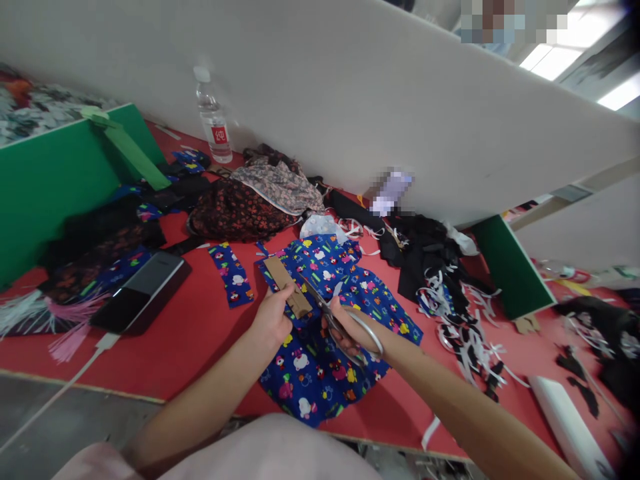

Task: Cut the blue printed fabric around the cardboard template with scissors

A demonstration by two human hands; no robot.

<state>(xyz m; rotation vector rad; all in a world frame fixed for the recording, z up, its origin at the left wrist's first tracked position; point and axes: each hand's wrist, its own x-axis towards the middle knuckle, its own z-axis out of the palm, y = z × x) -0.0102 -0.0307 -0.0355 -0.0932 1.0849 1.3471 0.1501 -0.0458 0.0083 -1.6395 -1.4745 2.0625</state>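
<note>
A blue cloth (395, 313) printed with colourful cartoon figures lies spread on the red table. A brown cardboard strip (283, 275) rests slantwise on its upper left part. My left hand (274, 317) is closed on the lower end of the strip, thumb on top, apparently pinching cloth with it. Scissors (316, 293) are in my right hand (343, 327), their blades pointing up and left beside the strip. Whether the blades touch the cloth, I cannot tell. A loose strip of the same print (231, 273) lies left of the cloth.
A black power bank (145, 290) with a white cable sits at left. Floral cloth (240, 207) and a water bottle (215, 123) stand along the grey partition (320, 100). Black scraps with white ties (465, 333) lie at right. Green boards (515, 270) border both sides.
</note>
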